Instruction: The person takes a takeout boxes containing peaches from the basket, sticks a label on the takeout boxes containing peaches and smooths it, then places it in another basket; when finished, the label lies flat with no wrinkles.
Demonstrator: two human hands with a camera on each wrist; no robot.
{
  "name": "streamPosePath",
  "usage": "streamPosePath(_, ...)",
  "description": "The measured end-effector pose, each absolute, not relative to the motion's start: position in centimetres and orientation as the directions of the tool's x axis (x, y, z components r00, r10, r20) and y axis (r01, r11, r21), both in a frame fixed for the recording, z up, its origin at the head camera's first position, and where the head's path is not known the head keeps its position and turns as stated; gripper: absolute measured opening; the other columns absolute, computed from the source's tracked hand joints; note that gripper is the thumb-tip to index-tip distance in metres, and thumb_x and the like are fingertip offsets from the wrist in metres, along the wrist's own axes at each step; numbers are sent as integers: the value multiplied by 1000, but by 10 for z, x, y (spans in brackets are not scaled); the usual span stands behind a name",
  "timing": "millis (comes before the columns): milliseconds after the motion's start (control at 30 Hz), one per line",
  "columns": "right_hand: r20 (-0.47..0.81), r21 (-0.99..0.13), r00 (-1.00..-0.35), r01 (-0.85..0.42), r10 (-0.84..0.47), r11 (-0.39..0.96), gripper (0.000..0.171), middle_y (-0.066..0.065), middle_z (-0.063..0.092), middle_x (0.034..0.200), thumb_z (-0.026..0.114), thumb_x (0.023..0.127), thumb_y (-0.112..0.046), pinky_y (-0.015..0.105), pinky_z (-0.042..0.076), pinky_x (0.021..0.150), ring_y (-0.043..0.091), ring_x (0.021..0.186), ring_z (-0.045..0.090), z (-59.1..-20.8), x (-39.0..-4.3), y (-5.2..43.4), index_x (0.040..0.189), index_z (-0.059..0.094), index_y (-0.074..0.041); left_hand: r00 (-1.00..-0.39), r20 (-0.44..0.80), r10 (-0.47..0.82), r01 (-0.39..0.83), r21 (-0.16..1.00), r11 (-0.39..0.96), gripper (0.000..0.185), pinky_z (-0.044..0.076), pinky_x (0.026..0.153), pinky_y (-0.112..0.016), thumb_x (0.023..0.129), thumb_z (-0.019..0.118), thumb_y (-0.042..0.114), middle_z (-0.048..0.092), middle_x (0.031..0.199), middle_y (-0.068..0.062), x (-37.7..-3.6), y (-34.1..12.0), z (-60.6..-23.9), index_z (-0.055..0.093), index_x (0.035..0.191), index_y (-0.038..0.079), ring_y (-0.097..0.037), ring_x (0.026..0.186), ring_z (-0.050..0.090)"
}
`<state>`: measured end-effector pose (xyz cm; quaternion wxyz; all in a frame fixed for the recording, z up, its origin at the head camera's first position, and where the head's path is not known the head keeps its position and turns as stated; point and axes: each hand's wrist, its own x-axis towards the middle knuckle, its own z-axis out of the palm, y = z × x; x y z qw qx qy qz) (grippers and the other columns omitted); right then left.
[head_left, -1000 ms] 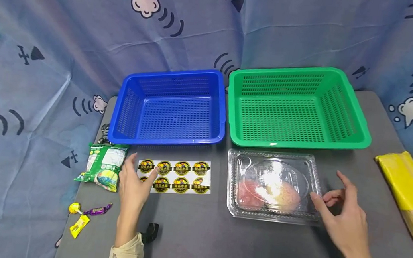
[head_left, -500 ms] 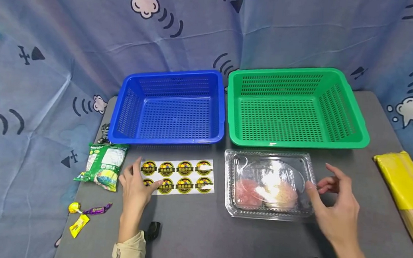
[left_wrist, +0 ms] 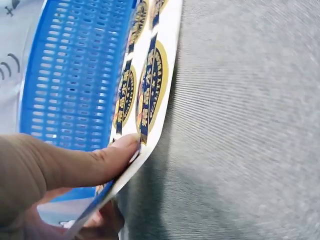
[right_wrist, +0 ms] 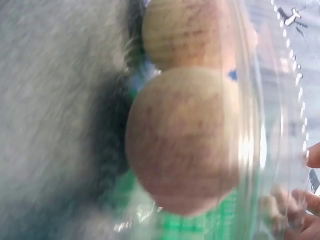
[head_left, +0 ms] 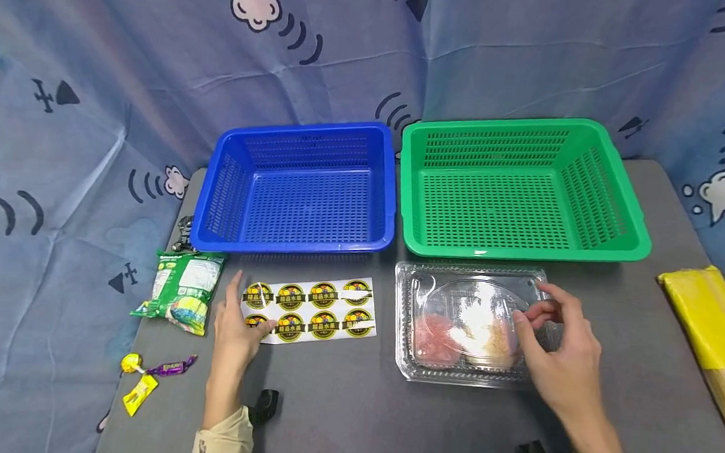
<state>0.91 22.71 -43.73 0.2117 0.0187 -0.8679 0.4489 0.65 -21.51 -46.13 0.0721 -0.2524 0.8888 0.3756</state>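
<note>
Sticker sheet (pinched) in left hand; box under right hand.

Left basket and right basket side by side at back of table, curtain behind both. Down in front of left basket, sticker sheet, left hand at its left end. Before right basket, lidded box, fruits inside, right hand over its right end. Out left of sheet, snack packet; nearer, sweets in front of it. And far right, past right hand, parcel.
</note>
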Motion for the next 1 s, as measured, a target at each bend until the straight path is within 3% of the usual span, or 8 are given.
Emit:
streamPosePath(200, 382, -747, -923, -276, 51, 605, 57, -1, 63, 91, 77, 86, 4, 35, 32, 81, 0, 87, 48, -432, 4, 210, 141, 63, -5, -923, -262, -283, -382, 719, 581, 110, 31, 120, -72, 90, 81, 1, 37, 165, -27, 9, -213, -443, 15, 171, 34, -52, 151, 38)
streamPosePath(267, 413, -730, -911, -329, 4, 599, 55, 1, 65, 89, 78, 84, 3, 33, 33, 79, 4, 86, 49, -432, 0, 204, 137, 64, -3, -944, -245, -222, -330, 758, 563, 109, 31, 120, -72, 90, 81, 2, 40, 163, -26, 10, -210, -432, 17, 170, 38, -51, 151, 39)
streamPosePath(467, 443, -701, -890, -421, -110, 576, 48, 2, 66, 88, 78, 84, -1, 30, 35, 80, 17, 81, 52, -430, -12, 179, 131, 66, -1, -989, -133, -70, -150, 880, 450, 104, 22, 130, -61, 91, 80, -1, 27, 175, -11, 13, -200, -403, 23, 167, 41, -39, 161, 27)
streamPosePath(533, 433, -712, -891, -431, -136, 554, 47, 1, 66, 87, 78, 85, 0, 30, 37, 83, 17, 80, 53, -428, -16, 169, 130, 66, 0, -996, -83, -32, -89, 912, 400, 102, 34, 127, -50, 91, 79, -4, 38, 169, -10, 14, -195, -397, 26, 167, 36, -35, 155, 40)
streamPosePath(633, 414, -725, -892, -442, -179, 527, 44, -2, 65, 85, 78, 87, 0, 31, 40, 83, 14, 79, 55, -426, -20, 154, 129, 66, -1, -1000, -11, 7, -8, 944, 329, 99, 53, 108, -32, 89, 78, -9, 58, 151, -12, 16, -186, -389, 30, 167, 29, -22, 135, 60)
streamPosePath(700, 397, -730, -894, -444, -205, 520, 41, -4, 65, 86, 79, 88, -2, 31, 42, 81, 12, 80, 56, -424, -22, 143, 127, 68, -4, -999, 23, 27, 30, 961, 276, 98, 59, 91, -25, 88, 77, -12, 67, 138, -13, 18, -180, -385, 31, 166, 25, -14, 119, 68)
streamPosePath(833, 381, -743, -889, -458, -255, 488, 36, -5, 67, 90, 79, 91, -7, 33, 46, 77, 12, 84, 57, -417, -22, 121, 125, 70, -9, -998, 42, 53, 53, 974, 222, 95, 62, 85, -26, 90, 75, -12, 68, 136, -12, 20, -169, -377, 33, 165, 27, -9, 111, 71)
streamPosePath(1000, 396, -797, -870, -485, -294, 360, 33, 2, 69, 96, 79, 92, -9, 36, 53, 84, 14, 93, 63, -404, -26, 97, 125, 74, -10, -996, 22, 90, 40, 979, 200, 91, 57, 51, -32, 94, 74, -7, 68, 135, -10, 21, -158, -369, 33, 165, 32, -12, 82, 68)
